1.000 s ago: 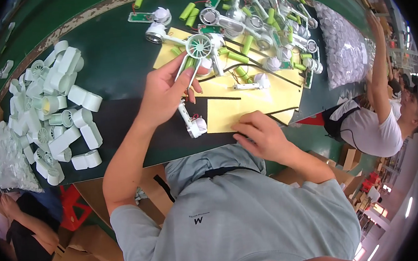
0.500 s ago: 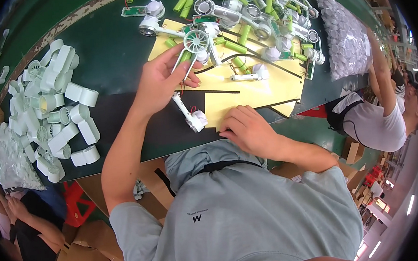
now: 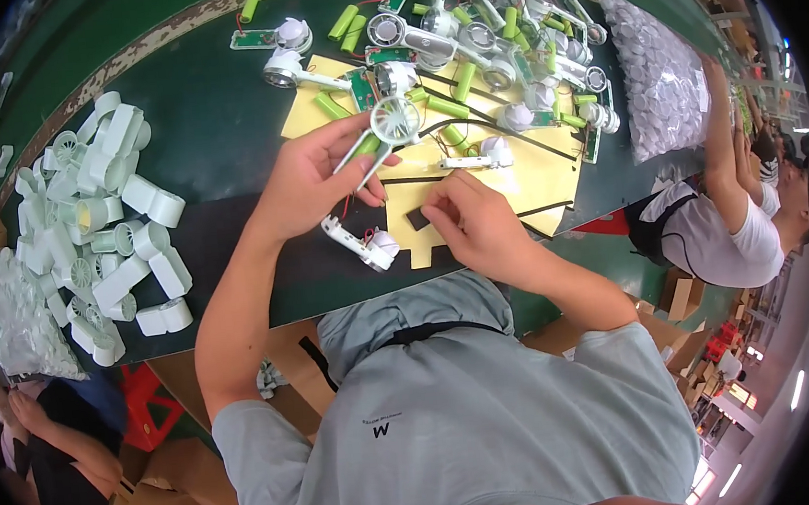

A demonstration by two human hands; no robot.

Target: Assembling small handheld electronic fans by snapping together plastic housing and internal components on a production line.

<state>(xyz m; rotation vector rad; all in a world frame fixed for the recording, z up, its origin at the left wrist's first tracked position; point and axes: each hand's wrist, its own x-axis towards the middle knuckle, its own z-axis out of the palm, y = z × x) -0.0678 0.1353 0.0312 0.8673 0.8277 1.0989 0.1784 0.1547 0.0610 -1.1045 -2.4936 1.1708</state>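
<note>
My left hand (image 3: 316, 178) is closed around a pale green handheld-fan housing (image 3: 396, 120) with a round grille; a green battery shows between its fingers. Below that hand, a white handle piece with a small motor (image 3: 365, 246) lies near the table's front edge, and red wires run up from it toward the hand. My right hand (image 3: 480, 219) pinches a small black strip piece (image 3: 417, 218) over the yellow sheet (image 3: 410, 239). Just beyond the right hand lies another white motor piece (image 3: 483, 155).
Pale green housings (image 3: 101, 250) are heaped at the left. Far on the table lie jumbled fan parts (image 3: 442, 23) with green batteries (image 3: 343, 22) and circuit boards. A clear bag of white parts (image 3: 654, 77) stands at the right. Co-workers sit on both sides.
My right hand has lifted from the sheet's near edge and moved up toward the left hand, now with the black piece showing in its fingers. The left hand's housing has turned and shifted slightly.
</note>
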